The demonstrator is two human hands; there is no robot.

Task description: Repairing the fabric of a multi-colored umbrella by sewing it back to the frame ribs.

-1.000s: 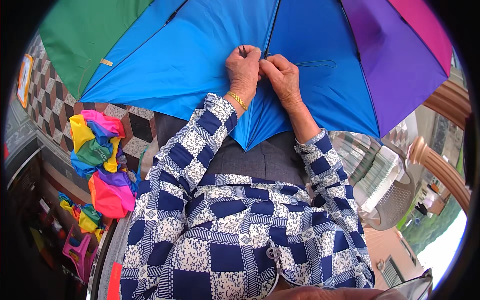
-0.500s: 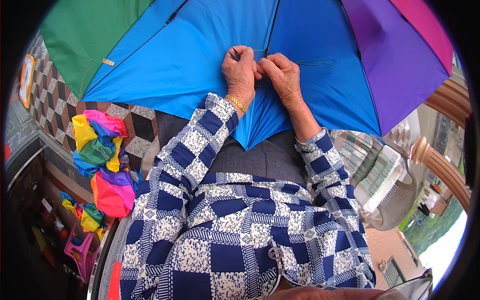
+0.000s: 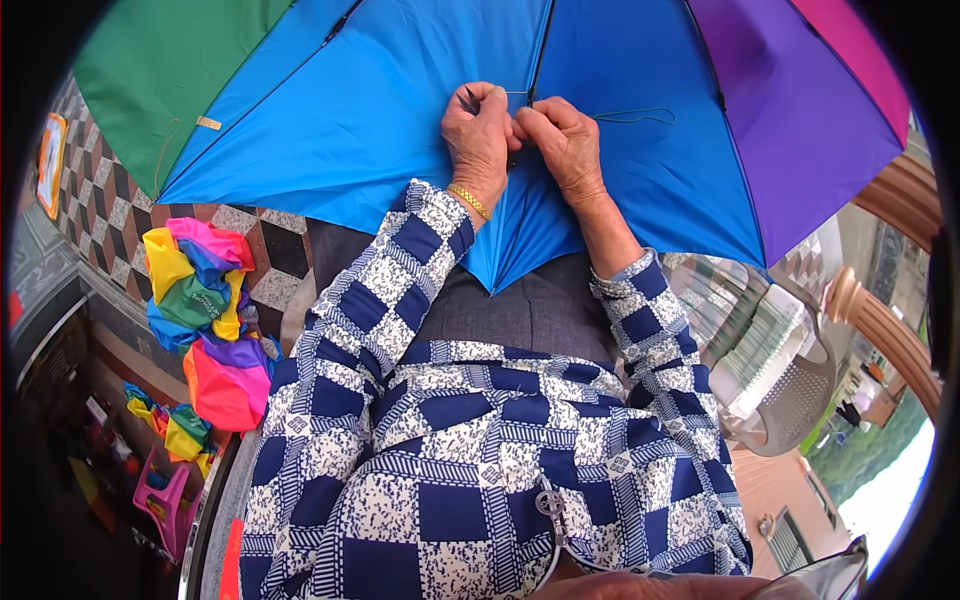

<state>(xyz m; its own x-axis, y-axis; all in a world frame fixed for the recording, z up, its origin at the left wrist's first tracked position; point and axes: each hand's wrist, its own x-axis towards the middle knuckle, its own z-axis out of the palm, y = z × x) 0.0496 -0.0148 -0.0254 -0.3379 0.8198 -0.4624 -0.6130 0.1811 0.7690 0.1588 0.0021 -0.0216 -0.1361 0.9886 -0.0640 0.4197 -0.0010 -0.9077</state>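
Has the open multicoloured umbrella spread over the lap, near corner toward the body. Clasps a dark pointed tool in the left hand; pinches with the right hand, cannot tell on exactly what. Finds the black rib just beyond the fingertips, nearer the right hand, with its long axis leading away from that corner. Stretches a pale thread between left hand and rib.

Pale lettering — illegible — on green cloth.
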